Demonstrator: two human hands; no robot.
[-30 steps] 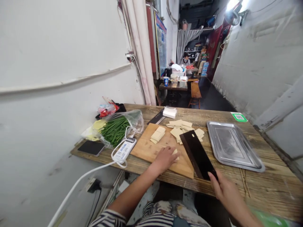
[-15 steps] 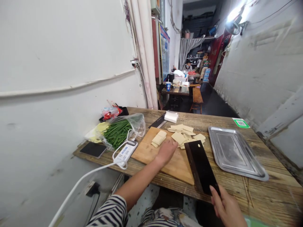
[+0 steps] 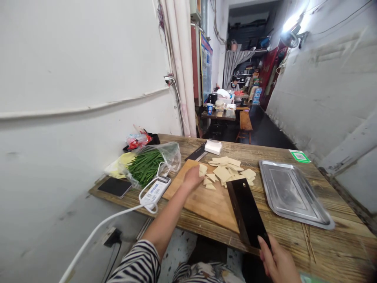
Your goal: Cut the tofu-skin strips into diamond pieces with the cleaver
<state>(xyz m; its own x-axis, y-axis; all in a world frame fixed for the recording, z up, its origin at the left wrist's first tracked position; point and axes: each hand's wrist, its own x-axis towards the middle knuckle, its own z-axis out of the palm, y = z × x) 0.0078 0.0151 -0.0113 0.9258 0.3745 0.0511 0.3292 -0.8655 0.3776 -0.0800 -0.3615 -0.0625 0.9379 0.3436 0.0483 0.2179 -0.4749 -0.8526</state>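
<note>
Right grip (image 3: 276, 256) holds rectangular cleaver (image 3: 246, 210); left grip (image 3: 192, 177), apparently flat slices (image 3: 202, 169).

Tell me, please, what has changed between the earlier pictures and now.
The left hand moved leftward and forward to the stacked slices, its grip unclear, leaving small cut pieces in view beside the larger pile. The right hand still holds the cleaver; the metal tray stayed put.

Cleaver (image 3: 247, 212): near-black. Thin slices (image 3: 222, 173): pale cream. Cutting board (image 3: 212, 204): honey-tan. Tray (image 3: 294, 192): silver-grey. Table (image 3: 341, 239): brown, darker grain streaks. Leafy stalks (image 3: 145, 166): deep green. Power strip (image 3: 154, 192): white, blue print. Sleeve (image 3: 140, 259): black-and-white stripes. Code card (image 3: 300, 156): white, green border.
</note>
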